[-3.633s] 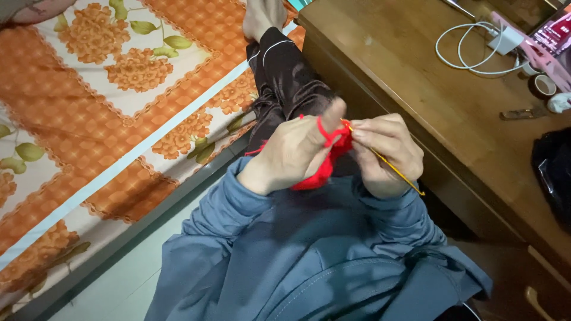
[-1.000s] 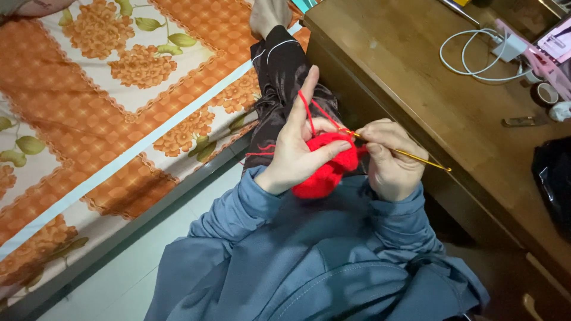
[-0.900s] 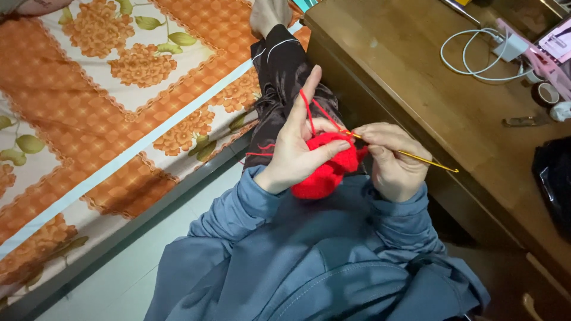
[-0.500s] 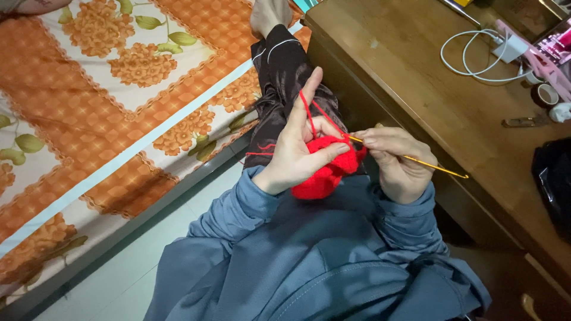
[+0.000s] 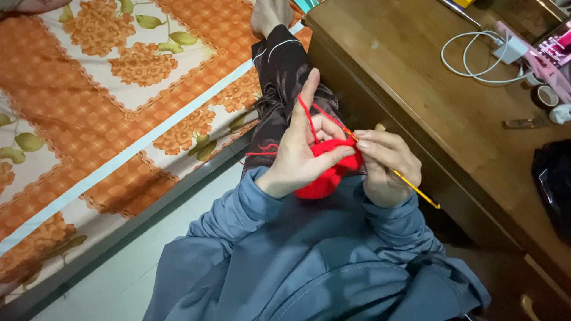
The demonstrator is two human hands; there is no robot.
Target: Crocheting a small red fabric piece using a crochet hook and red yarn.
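From the head view I look down on my left hand (image 5: 300, 160), which cradles a small piece of red crochet work (image 5: 326, 172) in the palm, thumb pressed across it and forefinger raised straight with a strand of red yarn (image 5: 304, 113) running over it. My right hand (image 5: 386, 166) is closed in a pinch on a yellow crochet hook (image 5: 416, 189), whose tip meets the near edge of the red piece; the handle juts out to the right. The work sits between both hands, above the dark trouser leg (image 5: 285, 77) and the blue sleeves (image 5: 238, 208). I judge the piece only a small rounded start, so most of the stitching seems left. To the left lies an orange flowered bedcover (image 5: 89, 101). On the wooden desk (image 5: 404, 77) at right I see a white cable (image 5: 470, 62), a roll of tape (image 5: 543, 96) and a black bag (image 5: 553, 178); I cannot tell what the bag holds.
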